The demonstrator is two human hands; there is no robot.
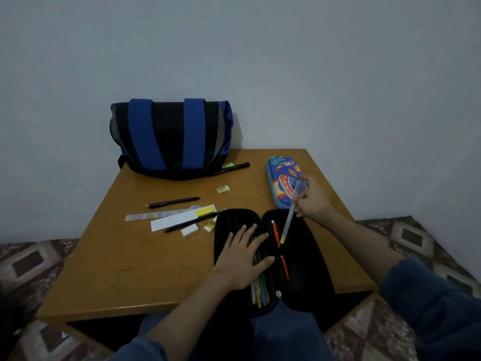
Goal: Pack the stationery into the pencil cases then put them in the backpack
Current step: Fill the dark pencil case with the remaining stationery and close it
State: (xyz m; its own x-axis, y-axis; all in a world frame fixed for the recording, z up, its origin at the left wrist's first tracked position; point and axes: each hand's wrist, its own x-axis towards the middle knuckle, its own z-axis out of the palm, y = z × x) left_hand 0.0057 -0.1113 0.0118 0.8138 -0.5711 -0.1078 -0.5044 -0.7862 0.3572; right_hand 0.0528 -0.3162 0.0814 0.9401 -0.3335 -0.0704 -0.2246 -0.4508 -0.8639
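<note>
Filling the black case (pixel 307 256) — first stage of the task, judged partway through. Lying open at the near edge of the table (pixel 117 269), both halves up. Pressing on the left half with the left hand (pixel 242 259), fingers straight and spread over coloured pencils (pixel 260 295), gripping nothing. Pinching a clear pen (pixel 290 217) by its upper end in the right hand (pixel 311 199), fingers curled round the barrel. Yellow tip slanted down into the right half, just beside two orange pens (pixel 276 233) — touching the lining or not, cannot tell.

Next, probably: lowering the clear pen flat alongside the orange ones and letting go, with the left hand steadying the case. Then reaching left for the loose pieces: black pens (pixel 173 202), rulers (pixel 156 216), erasers (pixel 223 189), a yellow pad (pixel 204 211), a marker (pixel 233 168) by the backpack (pixel 169 136). Blue case (pixel 279 173) shut, at the table's right rear, just behind the right hand. Backpack upright at the far left corner; opening not visible from here, so likely to need turning or unzipping before either case goes in.
</note>
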